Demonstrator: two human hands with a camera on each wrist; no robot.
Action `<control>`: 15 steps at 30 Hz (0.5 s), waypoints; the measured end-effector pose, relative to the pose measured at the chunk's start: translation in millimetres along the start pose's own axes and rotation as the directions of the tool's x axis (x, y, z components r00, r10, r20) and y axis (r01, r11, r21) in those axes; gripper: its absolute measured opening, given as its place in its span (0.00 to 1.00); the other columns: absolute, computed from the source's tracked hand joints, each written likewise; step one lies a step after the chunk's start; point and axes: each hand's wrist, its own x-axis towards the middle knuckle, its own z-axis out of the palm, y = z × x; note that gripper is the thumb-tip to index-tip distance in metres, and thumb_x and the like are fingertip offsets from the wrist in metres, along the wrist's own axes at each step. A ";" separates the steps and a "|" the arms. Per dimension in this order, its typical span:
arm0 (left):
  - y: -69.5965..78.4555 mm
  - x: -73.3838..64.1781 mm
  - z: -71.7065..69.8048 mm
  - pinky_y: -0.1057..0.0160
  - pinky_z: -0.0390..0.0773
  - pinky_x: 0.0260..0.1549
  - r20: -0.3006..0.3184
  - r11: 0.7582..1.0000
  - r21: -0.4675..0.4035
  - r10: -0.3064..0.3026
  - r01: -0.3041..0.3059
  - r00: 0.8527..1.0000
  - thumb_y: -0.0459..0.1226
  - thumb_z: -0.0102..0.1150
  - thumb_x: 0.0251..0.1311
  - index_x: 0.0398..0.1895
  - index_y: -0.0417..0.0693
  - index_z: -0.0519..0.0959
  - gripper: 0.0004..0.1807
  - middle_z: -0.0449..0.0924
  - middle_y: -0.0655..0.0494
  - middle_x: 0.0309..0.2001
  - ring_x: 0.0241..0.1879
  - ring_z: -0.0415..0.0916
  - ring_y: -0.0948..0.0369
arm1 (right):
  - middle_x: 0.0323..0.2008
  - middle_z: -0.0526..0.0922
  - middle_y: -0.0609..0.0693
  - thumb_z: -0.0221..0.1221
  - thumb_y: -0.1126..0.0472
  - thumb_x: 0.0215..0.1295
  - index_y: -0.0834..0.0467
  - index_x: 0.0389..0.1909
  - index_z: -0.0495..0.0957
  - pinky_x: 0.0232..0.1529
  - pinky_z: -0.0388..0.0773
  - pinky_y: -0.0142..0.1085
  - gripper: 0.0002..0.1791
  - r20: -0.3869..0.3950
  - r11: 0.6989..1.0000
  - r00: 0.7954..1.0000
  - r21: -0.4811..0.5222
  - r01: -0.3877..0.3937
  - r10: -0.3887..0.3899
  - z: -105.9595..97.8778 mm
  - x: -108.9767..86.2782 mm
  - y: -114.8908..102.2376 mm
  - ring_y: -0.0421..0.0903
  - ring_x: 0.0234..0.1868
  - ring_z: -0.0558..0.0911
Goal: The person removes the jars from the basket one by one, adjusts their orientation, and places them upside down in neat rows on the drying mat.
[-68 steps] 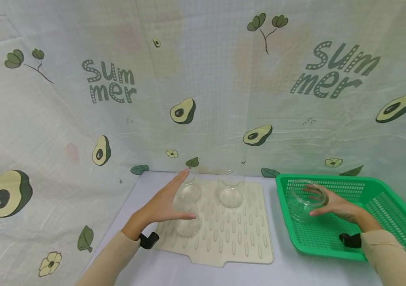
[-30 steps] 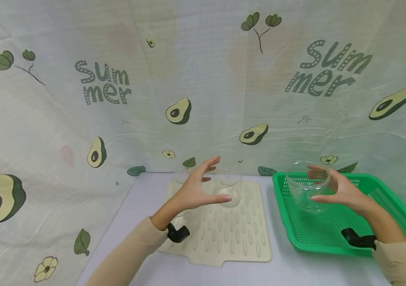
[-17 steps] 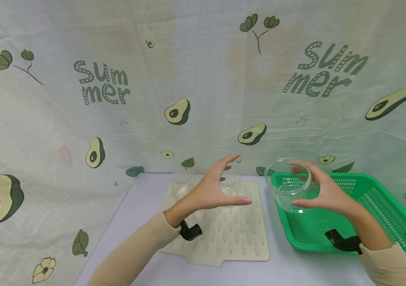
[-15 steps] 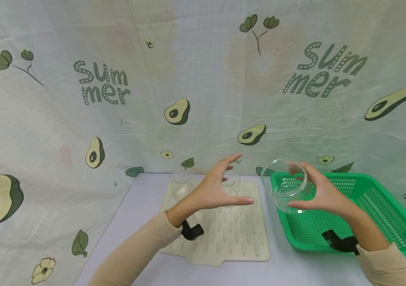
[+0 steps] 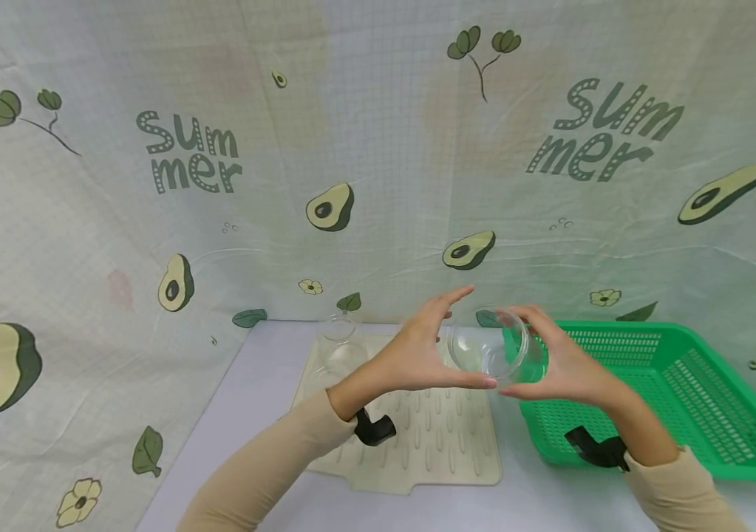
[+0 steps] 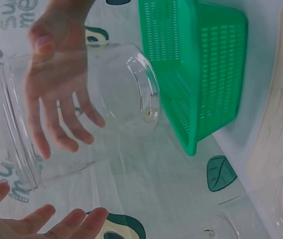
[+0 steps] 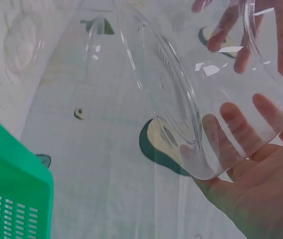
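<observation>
My right hand (image 5: 567,362) grips a wide, clear jar (image 5: 489,356) from its right side, holding it in the air with the mouth tipped left. Its fingers show through the transparent wall in the left wrist view. Facing it, my left hand (image 5: 420,355) is spread, thumb and fingers apart, right beside the jar's rim; its fingertips (image 6: 99,215) lie just off the rim in the left wrist view. Another clear jar (image 5: 340,329) stands upright on the cream ridged mat (image 5: 444,451). Part of the mat is hidden behind my left hand and forearm.
A green perforated basket (image 5: 657,473) stands to the right of the mat on the white table (image 5: 231,443). Behind the table hangs a pale cloth (image 5: 391,148) printed with avocados and lettering.
My right hand has lifted the jar out of the basket, carried it left and tipped its mouth leftward. My left hand has moved right from over the mat to meet it.
</observation>
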 end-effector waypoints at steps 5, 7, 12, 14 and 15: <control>2.6 0.5 3.7 0.49 0.74 0.57 -0.010 0.998 0.058 0.028 -0.028 1.000 0.64 0.75 0.41 0.78 0.78 0.45 0.62 0.55 0.67 0.73 0.67 0.61 0.62 | 0.59 0.69 0.44 0.81 0.54 0.41 0.49 0.70 0.64 0.47 0.75 0.51 0.53 0.013 1.000 1.000 -0.005 0.011 -0.011 6.8 5.5 -2.8 0.41 0.53 0.70; 3.2 0.5 5.1 0.47 0.72 0.59 -0.007 0.996 0.078 0.034 -0.033 0.999 0.65 0.74 0.41 0.78 0.77 0.45 0.62 0.54 0.67 0.73 0.69 0.59 0.63 | 0.59 0.68 0.44 0.81 0.54 0.41 0.49 0.69 0.65 0.45 0.75 0.50 0.52 0.009 1.000 1.000 -0.008 0.024 -0.024 9.3 7.7 -3.9 0.42 0.52 0.69; 3.1 -0.8 7.8 0.47 0.73 0.58 -0.009 0.994 0.111 0.026 -0.025 1.000 0.65 0.74 0.41 0.78 0.76 0.47 0.61 0.56 0.66 0.72 0.68 0.60 0.63 | 0.60 0.68 0.42 0.81 0.57 0.40 0.47 0.67 0.66 0.45 0.75 0.48 0.50 0.007 0.999 0.999 0.007 0.053 -0.053 15.3 12.9 -7.3 0.42 0.53 0.69; 2.5 -1.4 8.4 0.51 0.75 0.55 -0.013 0.993 0.119 0.027 -0.025 1.000 0.64 0.74 0.41 0.77 0.74 0.49 0.60 0.59 0.65 0.70 0.64 0.64 0.63 | 0.59 0.68 0.43 0.81 0.57 0.40 0.47 0.66 0.66 0.43 0.78 0.47 0.49 0.008 0.998 0.998 0.021 0.058 -0.058 17.6 14.4 -8.9 0.43 0.52 0.71; 2.2 -1.7 8.6 0.52 0.76 0.54 -0.016 0.992 0.127 0.030 -0.028 0.999 0.64 0.74 0.42 0.77 0.73 0.51 0.59 0.61 0.64 0.69 0.62 0.65 0.63 | 0.58 0.69 0.44 0.81 0.57 0.41 0.48 0.65 0.66 0.43 0.79 0.47 0.49 0.008 0.998 0.998 0.029 0.060 -0.061 18.5 14.7 -10.0 0.43 0.52 0.72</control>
